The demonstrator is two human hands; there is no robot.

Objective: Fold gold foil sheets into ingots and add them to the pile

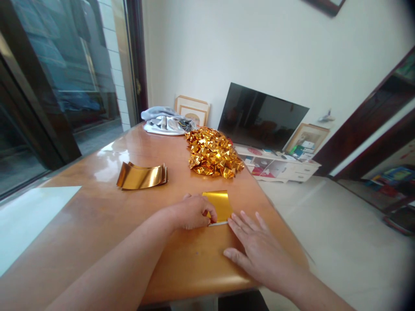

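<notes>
A sheet of gold foil paper (219, 205) lies on the wooden table in front of me, with a thin pale strip along its near edge. My left hand (194, 212) is closed, its curled fingers pinching the sheet's near left corner. My right hand (256, 246) lies open and palm down, fingers apart, with the index fingertip touching the near right corner. To the left rests a stack of curved gold foil sheets (142, 176). Beyond the sheet sits a heap of folded gold foil pieces (214, 153), shiny and pointed.
On the wooden table (181, 263), a pale sheet (35, 220) lies at the left edge and a bundle of grey-white cloth (165, 121) at the far end. The table's right edge drops to a tiled floor. A television (262, 116) and a low white cabinet (275, 166) stand beyond.
</notes>
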